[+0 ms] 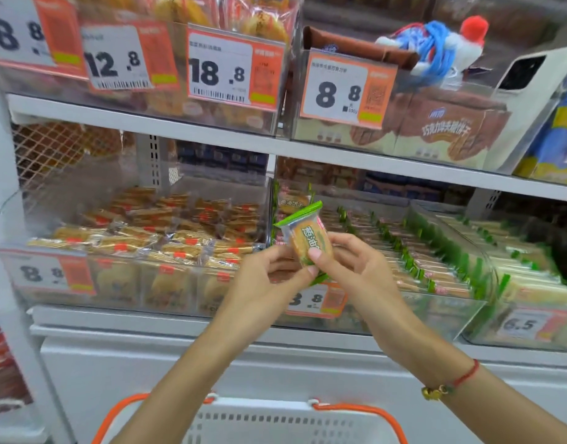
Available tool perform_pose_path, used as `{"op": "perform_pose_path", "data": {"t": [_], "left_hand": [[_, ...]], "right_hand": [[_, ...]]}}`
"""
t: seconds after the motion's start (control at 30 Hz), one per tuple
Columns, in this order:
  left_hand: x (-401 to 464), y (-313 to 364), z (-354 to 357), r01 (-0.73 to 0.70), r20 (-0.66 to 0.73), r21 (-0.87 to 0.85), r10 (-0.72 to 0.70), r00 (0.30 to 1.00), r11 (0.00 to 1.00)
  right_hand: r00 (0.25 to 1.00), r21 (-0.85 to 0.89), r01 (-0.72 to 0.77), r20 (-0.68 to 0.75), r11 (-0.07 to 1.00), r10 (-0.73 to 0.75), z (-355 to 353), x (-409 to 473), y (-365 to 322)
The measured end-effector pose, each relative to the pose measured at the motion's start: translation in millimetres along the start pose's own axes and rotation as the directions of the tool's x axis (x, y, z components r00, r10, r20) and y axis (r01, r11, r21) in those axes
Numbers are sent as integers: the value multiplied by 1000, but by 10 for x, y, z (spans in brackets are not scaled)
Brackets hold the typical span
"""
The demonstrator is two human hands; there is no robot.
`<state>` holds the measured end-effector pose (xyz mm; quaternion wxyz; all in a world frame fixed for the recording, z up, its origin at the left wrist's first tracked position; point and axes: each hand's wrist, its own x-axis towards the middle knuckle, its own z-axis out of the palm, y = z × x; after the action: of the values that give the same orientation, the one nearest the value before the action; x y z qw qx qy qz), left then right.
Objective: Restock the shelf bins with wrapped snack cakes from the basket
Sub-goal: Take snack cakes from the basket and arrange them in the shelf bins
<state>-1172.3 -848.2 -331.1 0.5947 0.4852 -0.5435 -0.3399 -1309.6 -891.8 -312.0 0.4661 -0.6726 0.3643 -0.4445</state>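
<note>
A green-edged wrapped snack cake [303, 233] is held up in front of the lower shelf. My left hand [269, 277] pinches its lower left corner and my right hand [349, 264] grips it from the right, thumb on the wrapper's face. Behind it, a clear bin [452, 312] holds rows of the same green-wrapped cakes. To the left, another clear bin [115, 283] holds orange-labelled wrapped cakes. The white basket [269, 421] with orange handles is below my forearms at the bottom edge; its contents are hidden.
An upper shelf carries bins of baked goods and brown biscuit packs [448, 129], with orange price tags [234, 70] in front. A white phone [528, 88] leans in the top right bin. A further bin [532, 299] of pale packs stands at the right.
</note>
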Motion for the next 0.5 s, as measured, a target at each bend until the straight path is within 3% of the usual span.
{"op": "perform_pose_path", "data": {"t": [0.17,0.27,0.4,0.5], "left_hand": [[250,37,-286,-76,-233,366,171,957,927],[522,-11,-405,-90,-193,518,218,957,851],[718,-209,-410,-34,-71,448,73,995,893],[751,-272,-422,-42,-68,376,73,995,926]], "right_hand": [[984,-171,115,-118,979,-136,-123,295,-58],[983,-385,110,-95,916,-158,-200,782,-40],[993,-508,103,-2,855,-121,-243,1387,50],[989,-508,147,68,849,-130,-172,1669,113]]}}
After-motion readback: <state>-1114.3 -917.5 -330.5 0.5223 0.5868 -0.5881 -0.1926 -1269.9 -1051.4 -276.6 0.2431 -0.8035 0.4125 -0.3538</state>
